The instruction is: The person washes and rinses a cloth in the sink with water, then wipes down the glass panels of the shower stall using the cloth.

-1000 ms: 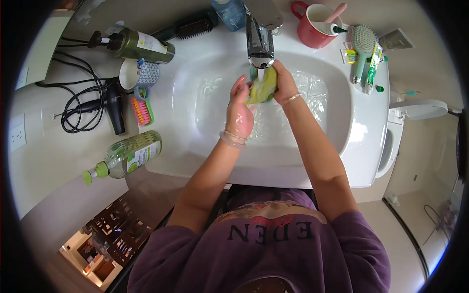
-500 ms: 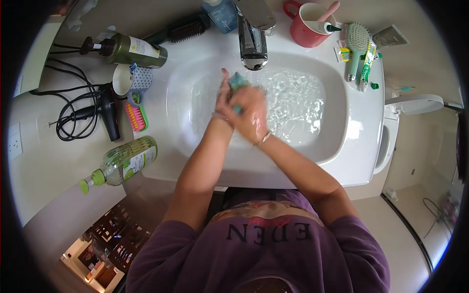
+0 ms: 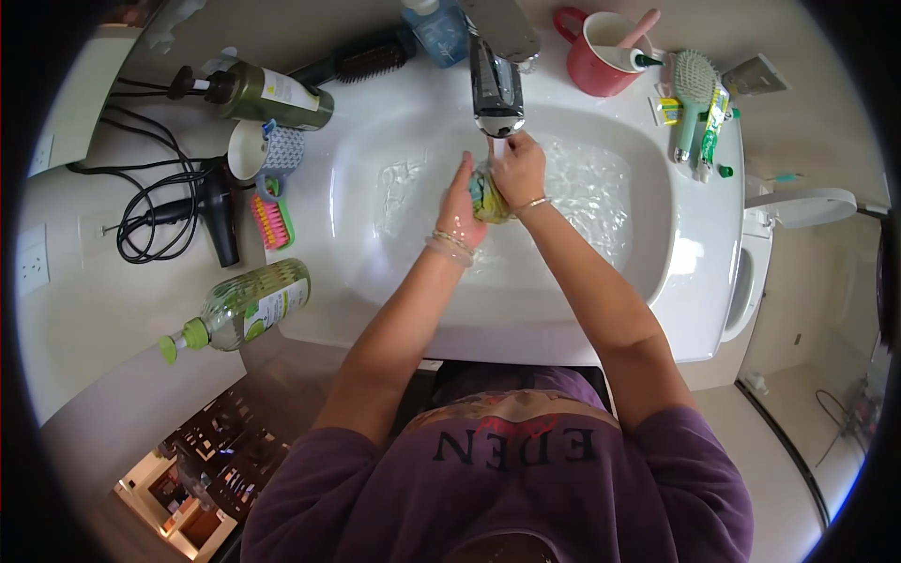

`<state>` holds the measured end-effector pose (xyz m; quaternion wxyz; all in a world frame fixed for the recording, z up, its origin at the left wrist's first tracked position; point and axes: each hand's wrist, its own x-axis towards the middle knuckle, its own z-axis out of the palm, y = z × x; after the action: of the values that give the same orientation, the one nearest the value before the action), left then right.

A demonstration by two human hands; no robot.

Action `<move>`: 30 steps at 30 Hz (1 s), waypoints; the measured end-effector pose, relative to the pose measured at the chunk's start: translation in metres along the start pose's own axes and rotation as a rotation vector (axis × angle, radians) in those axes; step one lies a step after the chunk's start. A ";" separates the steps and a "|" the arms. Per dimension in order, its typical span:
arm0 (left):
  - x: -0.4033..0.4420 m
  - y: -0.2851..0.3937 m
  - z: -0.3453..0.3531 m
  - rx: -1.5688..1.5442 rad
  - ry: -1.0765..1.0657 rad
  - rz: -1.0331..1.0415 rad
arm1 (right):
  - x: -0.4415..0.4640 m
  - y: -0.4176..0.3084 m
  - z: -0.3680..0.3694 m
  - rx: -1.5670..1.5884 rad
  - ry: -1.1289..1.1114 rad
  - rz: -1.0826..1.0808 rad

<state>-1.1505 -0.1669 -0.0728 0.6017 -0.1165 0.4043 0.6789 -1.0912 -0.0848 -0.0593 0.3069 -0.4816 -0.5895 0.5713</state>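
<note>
Both my hands are over the water in the white sink (image 3: 357, 272), just below the chrome faucet (image 3: 497, 89). Between them is a small wet cloth (image 3: 488, 199), patterned yellow-green and teal; its full shape is hidden. My left hand (image 3: 460, 208) holds the cloth from the left side, thumb pointing up and away. My right hand (image 3: 519, 171) is closed in a fist on the cloth's upper right part, close under the spout. Water appears to run from the spout onto this hand. Bracelets circle both wrists.
Left of the sink are a pump bottle of green liquid (image 3: 258, 305), a pink-bristled brush (image 3: 270, 223), a patterned cup (image 3: 282, 150), a dark green pump bottle (image 3: 291, 98) and a hair dryer (image 3: 221, 220). At back right stand a red mug (image 3: 601, 75) and a green hairbrush (image 3: 693, 89).
My hands were crossed and rubbing, the right one blurred. Now they are uncrossed, the right hand has moved up under the faucet, and more of the cloth shows between them.
</note>
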 end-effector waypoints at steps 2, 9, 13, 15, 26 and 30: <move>-0.006 0.004 0.008 -0.092 -0.100 -0.017 | -0.010 -0.008 0.001 0.058 0.001 -0.072; -0.014 0.027 0.023 0.570 -0.104 0.248 | -0.002 0.014 -0.049 0.608 -0.211 0.383; -0.030 0.042 0.045 1.645 -0.343 1.023 | -0.012 0.012 -0.051 0.852 -0.477 0.845; -0.033 0.039 0.046 1.726 -0.695 1.358 | -0.012 0.000 -0.033 1.121 -0.571 0.884; 0.006 0.000 0.037 -0.277 0.251 0.226 | 0.000 0.000 0.003 0.200 0.290 0.014; 0.010 0.009 0.040 -0.005 0.192 0.298 | -0.012 0.012 -0.025 0.611 0.104 0.166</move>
<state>-1.1480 -0.1314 -0.0499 0.4527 -0.1208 0.4711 0.7473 -1.0614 -0.0878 -0.0645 0.4196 -0.4422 -0.3329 0.7195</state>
